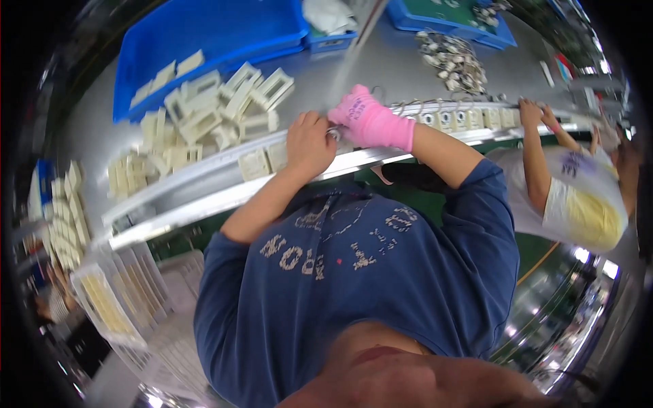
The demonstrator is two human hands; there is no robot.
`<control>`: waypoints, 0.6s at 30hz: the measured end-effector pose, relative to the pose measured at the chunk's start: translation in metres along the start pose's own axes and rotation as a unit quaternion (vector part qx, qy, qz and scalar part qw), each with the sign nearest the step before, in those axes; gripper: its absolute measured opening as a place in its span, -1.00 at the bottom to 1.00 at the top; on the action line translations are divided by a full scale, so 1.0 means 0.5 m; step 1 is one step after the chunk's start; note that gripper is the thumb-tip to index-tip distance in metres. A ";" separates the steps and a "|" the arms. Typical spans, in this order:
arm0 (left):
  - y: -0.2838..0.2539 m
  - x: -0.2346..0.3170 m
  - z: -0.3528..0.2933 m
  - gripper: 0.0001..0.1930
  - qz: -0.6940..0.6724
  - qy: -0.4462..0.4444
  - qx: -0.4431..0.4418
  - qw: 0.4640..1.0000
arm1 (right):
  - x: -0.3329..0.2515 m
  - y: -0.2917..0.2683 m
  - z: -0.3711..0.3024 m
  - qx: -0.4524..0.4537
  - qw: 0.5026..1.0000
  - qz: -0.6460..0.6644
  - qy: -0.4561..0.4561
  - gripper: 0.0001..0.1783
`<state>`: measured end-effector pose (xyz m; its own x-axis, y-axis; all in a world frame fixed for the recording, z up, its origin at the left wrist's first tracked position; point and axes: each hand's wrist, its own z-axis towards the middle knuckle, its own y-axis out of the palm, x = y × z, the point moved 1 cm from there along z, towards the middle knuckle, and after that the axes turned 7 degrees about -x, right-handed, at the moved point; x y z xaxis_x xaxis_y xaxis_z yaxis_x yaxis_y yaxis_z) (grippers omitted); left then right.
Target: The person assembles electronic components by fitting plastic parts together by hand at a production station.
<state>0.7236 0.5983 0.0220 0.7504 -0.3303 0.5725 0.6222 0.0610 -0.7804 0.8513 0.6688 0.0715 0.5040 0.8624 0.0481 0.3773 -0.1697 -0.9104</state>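
My bare left hand (311,145) rests over a long metal rail (183,216), with its fingers curled. Against it is my right hand (374,122), in a pink glove and also closed. A small shiny piece (335,134) shows between the two hands; its kind is hidden by my fingers. Just left of my left hand, cream plastic housings (254,165) sit in the rail. To the right of my glove runs a row of similar housings (445,121) with dark round marks and wires along their far side.
Loose cream plastic frames (201,122) are heaped beyond the rail, before a large blue tray (218,30). Small metal parts (452,62) lie at the far right near another blue tray (442,22). A co-worker's hand (530,112) touches the rail; plastic baskets (153,299) stand lower left.
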 end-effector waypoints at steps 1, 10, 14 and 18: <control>0.001 -0.003 -0.002 -0.90 0.005 -0.009 0.004 1.000 | 0.014 0.002 0.000 0.024 0.996 0.080 -0.030 -0.75; 0.008 -0.002 0.014 -0.91 0.019 0.019 0.010 1.000 | 0.437 0.055 -0.164 0.571 0.716 0.241 0.321 -0.53; 0.007 -0.012 -0.003 -0.93 0.023 0.023 0.001 0.999 | 0.514 0.192 -0.165 0.198 0.746 0.370 0.517 -0.45; 0.004 -0.005 -0.013 -0.95 0.022 0.014 0.010 1.000 | 0.560 0.241 -0.168 0.130 0.685 0.328 0.637 -0.31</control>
<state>0.7216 0.5930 0.0171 0.7706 -0.3534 0.5303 0.5933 0.0940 -0.7995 1.1034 0.8499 0.0097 0.8307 -0.5033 -0.2378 -0.3225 -0.0870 -0.9425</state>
